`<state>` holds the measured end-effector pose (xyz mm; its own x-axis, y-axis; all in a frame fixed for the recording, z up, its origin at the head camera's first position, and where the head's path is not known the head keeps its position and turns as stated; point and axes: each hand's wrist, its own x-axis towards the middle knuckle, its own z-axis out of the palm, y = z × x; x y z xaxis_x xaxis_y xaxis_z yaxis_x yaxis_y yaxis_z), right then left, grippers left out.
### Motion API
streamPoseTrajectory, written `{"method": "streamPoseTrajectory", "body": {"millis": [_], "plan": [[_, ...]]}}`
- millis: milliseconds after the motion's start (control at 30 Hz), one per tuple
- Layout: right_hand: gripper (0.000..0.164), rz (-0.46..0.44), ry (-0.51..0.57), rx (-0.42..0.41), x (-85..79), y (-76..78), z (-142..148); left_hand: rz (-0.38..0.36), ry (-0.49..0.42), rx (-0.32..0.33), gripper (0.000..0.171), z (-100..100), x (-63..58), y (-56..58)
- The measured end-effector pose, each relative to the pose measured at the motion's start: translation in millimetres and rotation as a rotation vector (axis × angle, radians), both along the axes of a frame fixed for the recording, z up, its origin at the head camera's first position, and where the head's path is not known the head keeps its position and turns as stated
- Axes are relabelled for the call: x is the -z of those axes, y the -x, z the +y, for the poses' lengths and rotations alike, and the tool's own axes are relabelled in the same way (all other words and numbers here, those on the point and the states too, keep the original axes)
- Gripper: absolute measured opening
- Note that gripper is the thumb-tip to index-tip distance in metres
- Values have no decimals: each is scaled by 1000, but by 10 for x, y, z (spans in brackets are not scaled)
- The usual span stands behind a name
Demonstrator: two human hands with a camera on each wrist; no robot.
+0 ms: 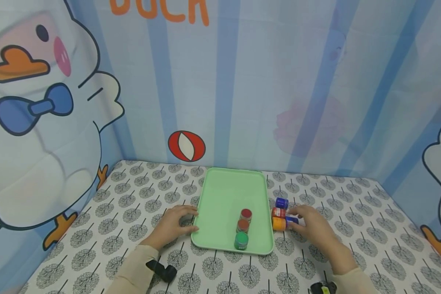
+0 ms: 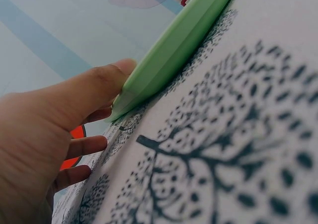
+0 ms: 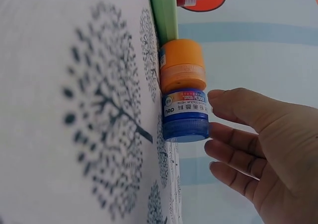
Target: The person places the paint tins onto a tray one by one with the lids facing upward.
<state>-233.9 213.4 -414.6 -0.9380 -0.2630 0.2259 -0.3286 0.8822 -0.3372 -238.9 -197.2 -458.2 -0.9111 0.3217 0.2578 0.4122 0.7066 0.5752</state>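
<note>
My left hand (image 1: 174, 224) rests at the left rim of a light green tray (image 1: 229, 188), thumb and fingers spread; in the left wrist view its thumb touches the tray's edge. Three small paint jars stand in the tray: red (image 1: 246, 215), brownish red (image 1: 243, 226) and green (image 1: 241, 241). My right hand (image 1: 312, 226) reaches over the jars to the right of the tray, fingers loosely bent. In the right wrist view its fingertips are right beside a blue paint jar (image 3: 185, 117), which lies end to end with an orange jar (image 3: 183, 65). Contact there cannot be told.
Beyond the orange jar lie a red jar (image 1: 278, 212) and a dark blue jar (image 1: 281, 203), close to the tray's right rim. A tree-print cloth (image 1: 213, 267) covers the table. Behind it hangs a striped curtain (image 1: 194, 90) with cartoon ducks.
</note>
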Motion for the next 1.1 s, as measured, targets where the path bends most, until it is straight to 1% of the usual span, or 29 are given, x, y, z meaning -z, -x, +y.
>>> {"method": "streamPoseTrajectory", "body": {"millis": [167,333,533,633,767,967,1100], "plan": [[37,-1,5,4,44,10,80,-2,-5,9,42,11,13,4],[39,-43,12,3,66,18,108,0,-2,22,42,-6,14,1],[40,-64,57,-19,86,35,97,46,23,9,40,-49,-4,7],[40,-80,65,-12,99,42,106,56,26,7,40,-56,-5,15],[37,-103,65,-8,114,41,132,41,22,10,42,-40,-8,13],[31,-103,68,-13,136,39,170,-1,1,20,43,-16,-18,-7],[30,-120,69,-8,149,44,187,-2,6,24,43,-9,-4,-7]]}}
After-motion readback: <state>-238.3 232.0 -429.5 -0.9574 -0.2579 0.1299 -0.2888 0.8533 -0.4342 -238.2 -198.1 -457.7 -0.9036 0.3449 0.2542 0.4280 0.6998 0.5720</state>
